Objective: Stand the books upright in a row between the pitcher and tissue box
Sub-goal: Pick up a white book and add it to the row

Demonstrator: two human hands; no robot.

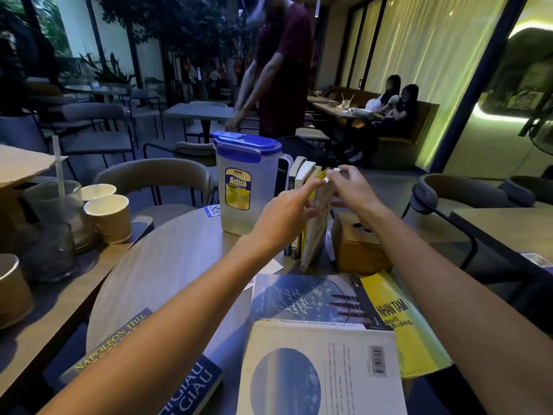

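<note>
A clear pitcher (243,187) with a blue lid stands at the back of the round table (167,265). To its right several books (302,175) stand upright in a row. The nearest is a cream book (314,238), leaning slightly. My left hand (287,214) presses flat on its left side, and my right hand (350,187) pinches its top edge. A wooden tissue box (357,247) sits just right of the row. In front lie flat a blue book (308,298), a yellow book (410,324), a white book (323,372) and a Napoleon Hill book (119,342).
Paper cups (107,217) and plastic cups (51,205) stand on the table at left. Chairs (155,181) ring the round table. A person in a dark red shirt (281,67) stands behind the pitcher; two people sit on a bench at the back right.
</note>
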